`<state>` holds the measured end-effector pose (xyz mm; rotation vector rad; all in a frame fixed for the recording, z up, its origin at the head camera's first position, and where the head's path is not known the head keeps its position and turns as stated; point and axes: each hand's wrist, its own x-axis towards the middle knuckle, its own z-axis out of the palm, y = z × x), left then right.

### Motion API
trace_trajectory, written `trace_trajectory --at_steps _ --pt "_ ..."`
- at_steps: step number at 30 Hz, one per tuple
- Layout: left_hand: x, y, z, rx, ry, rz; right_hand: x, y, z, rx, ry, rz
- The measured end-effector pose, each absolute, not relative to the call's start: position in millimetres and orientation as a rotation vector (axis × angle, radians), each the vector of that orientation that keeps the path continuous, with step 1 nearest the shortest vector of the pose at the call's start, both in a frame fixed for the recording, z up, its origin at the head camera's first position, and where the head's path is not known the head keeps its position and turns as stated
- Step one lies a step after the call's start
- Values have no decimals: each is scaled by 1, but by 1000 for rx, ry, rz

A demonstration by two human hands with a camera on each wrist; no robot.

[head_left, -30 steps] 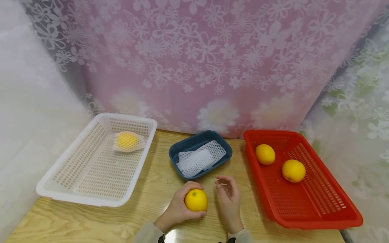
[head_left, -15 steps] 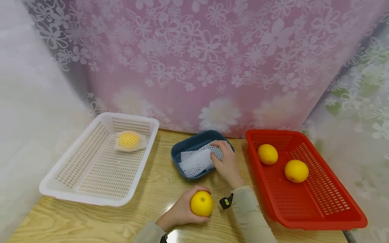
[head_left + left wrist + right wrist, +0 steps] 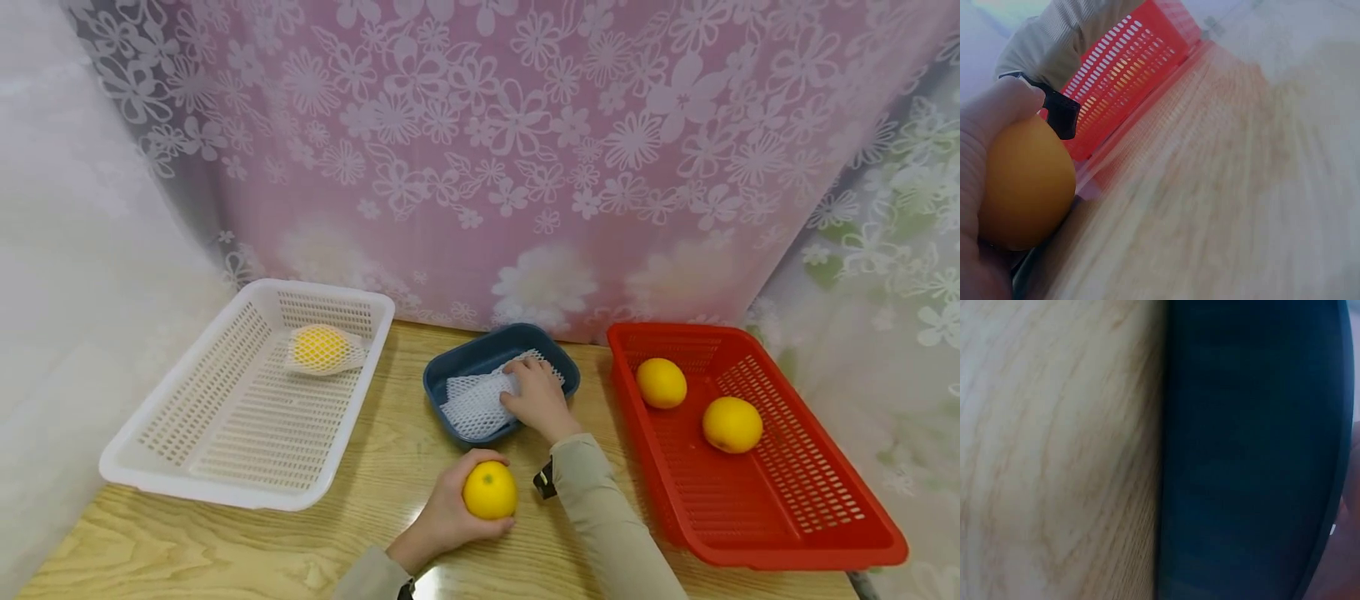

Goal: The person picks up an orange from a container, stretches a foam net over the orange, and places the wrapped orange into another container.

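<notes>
A yellow orange-like fruit is gripped between the thumb and curled fingers of my left hand, above the table in front of the blue basin. The same fruit fills the left side of the left wrist view. My right hand reaches into the blue basin, its fingers and thumb on the white foam net sleeves. Whether they pinch one cannot be told. In the right wrist view, the basin's outer wall hides most of the hand.
A white basket at left holds one fruit in a foam net. On the right stands a red basket with two bare yellow fruits. The wooden table meets a floral curtain at the back.
My right hand has moved from beside the held fruit forward into the blue basin, then slightly left onto the net sleeves. My left hand keeps the fruit, with only slight shifts.
</notes>
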<state>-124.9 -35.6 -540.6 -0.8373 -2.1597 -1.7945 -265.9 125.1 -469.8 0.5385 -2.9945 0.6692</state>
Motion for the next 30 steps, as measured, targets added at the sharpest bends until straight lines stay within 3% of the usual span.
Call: trace_trajectory --at_steps 7,16,24,30 --pt "-118 -38 -517 -873 -2153 -1871 -263 127 -466 572 -2867 813" --pt "-118 -39 -515 -877 -2143 -1894 -254 134 -447 578 -2606 1253" --pt "-129 -36 -548 -856 -2153 -1872 -242 142 -432 505 -2423 1512" --pt "-130 -37 -552 -853 -2139 -1881 -226 145 -413 408 -2332 1613"
